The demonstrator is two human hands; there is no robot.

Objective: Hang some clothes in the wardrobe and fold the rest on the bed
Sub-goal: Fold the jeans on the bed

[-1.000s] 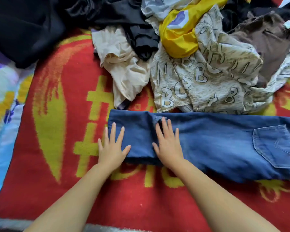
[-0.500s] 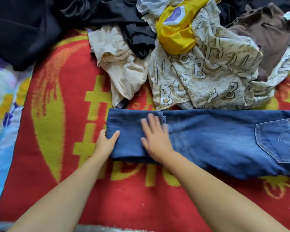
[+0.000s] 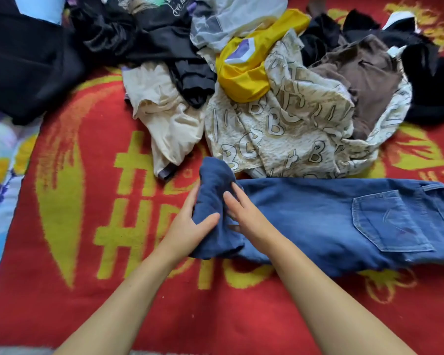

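Blue jeans [image 3: 318,221] lie across the red and yellow blanket [image 3: 75,226] on the bed, back pocket toward the right. Their folded left end is lifted into an upright roll. My left hand [image 3: 190,226] grips that roll from the left, thumb across its front. My right hand [image 3: 244,213] holds the roll from the right, fingers against the denim. Behind the jeans lies a heap of unfolded clothes: a cream letter-print garment [image 3: 280,129], a yellow one [image 3: 244,65], a beige one [image 3: 164,119], a brown one [image 3: 364,78].
Several black garments [image 3: 31,67] spread across the back left and back right. A pale flowered sheet [image 3: 0,160] shows along the left edge. Bare blanket lies in front of the jeans and to their left.
Both hands lay flat on the folded jeans end before. My left hand then slid under the fold's edge, and now both hands have lifted and rolled that end toward the right.
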